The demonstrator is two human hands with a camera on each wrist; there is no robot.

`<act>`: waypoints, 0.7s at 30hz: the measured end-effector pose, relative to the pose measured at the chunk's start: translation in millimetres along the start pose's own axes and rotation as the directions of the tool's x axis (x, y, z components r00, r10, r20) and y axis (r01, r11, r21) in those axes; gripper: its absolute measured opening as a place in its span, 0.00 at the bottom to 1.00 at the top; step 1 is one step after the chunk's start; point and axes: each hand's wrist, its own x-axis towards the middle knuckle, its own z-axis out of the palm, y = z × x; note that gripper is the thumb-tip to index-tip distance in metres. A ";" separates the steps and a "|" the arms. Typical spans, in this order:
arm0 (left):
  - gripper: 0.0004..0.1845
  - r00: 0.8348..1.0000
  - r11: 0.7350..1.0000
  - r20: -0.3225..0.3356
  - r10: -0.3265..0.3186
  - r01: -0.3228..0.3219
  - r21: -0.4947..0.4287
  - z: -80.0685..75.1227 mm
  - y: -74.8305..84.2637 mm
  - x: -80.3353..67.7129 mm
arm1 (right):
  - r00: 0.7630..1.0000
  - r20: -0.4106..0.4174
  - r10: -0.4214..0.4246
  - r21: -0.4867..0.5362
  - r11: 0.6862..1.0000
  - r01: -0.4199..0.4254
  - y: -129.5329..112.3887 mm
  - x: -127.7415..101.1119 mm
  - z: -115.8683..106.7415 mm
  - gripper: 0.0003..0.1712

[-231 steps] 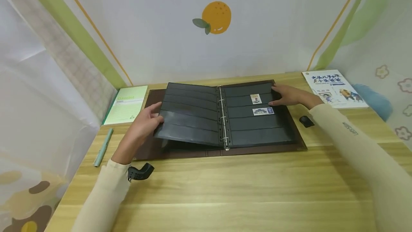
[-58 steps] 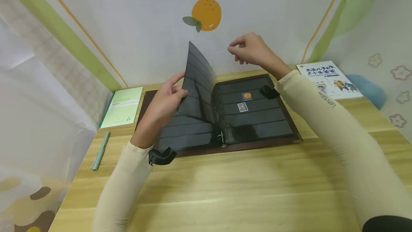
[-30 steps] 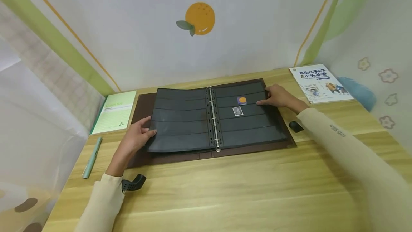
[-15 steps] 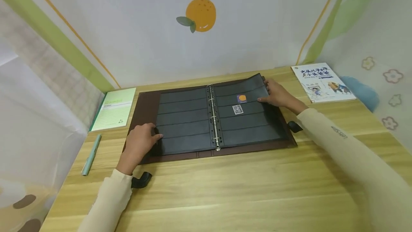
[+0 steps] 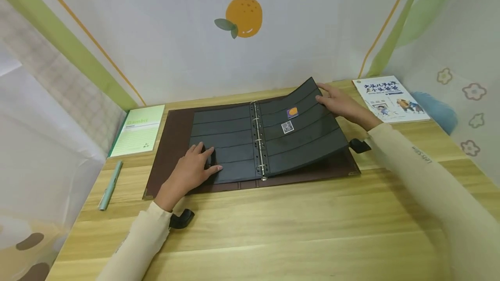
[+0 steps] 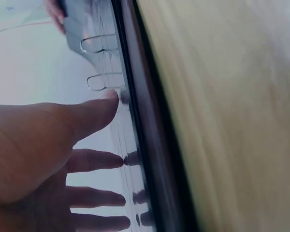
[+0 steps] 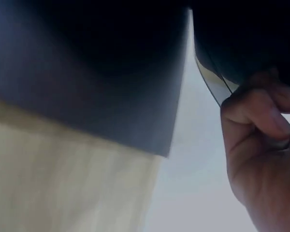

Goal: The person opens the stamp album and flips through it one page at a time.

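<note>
A brown ring binder (image 5: 172, 142) lies spread on the wooden table, filled with black pocket pages. My left hand (image 5: 193, 168) rests flat with straight fingers on the lower left page (image 5: 226, 142); in the left wrist view its fingers (image 6: 94, 162) lie on the page beside the binder's edge. My right hand (image 5: 337, 101) grips the far right edge of the right page (image 5: 308, 133) and holds it lifted off the binder. That page carries an orange stamp (image 5: 292, 112) and a small grey stamp (image 5: 287, 127). In the right wrist view curled fingers (image 7: 258, 116) pinch the dark page edge.
A green notebook (image 5: 140, 130) and a pale green pen (image 5: 110, 185) lie left of the binder. A children's book (image 5: 388, 98) sits at the back right. White printed fabric walls enclose the table on three sides. Metal rings (image 5: 258, 140) run down the binder's spine.
The previous page was laid flat on the left. My left hand slid inward onto the left page. My right hand has raised the right page's outer edge off the binder.
</note>
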 end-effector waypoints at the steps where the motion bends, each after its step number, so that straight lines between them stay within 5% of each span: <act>1: 0.37 1.000 1.000 0.014 0.004 -0.004 0.002 0.8 0.5 0.7 | 1.000 -0.005 0.007 0.016 1.000 -0.007 -3.5 0.2 -1.0 0.37; 14: 0.38 0.997 0.999 0.081 0.001 -0.004 0.042 -2.2 6.4 5.0 | 0.984 -0.159 -0.074 0.015 0.997 0.078 -76.0 9.2 7.6 0.33; 21: 0.38 0.998 0.992 0.004 0.056 -0.056 0.115 -9.0 18.5 6.2 | 0.982 -0.163 -0.091 -0.049 0.995 0.084 -107.5 17.5 19.2 0.33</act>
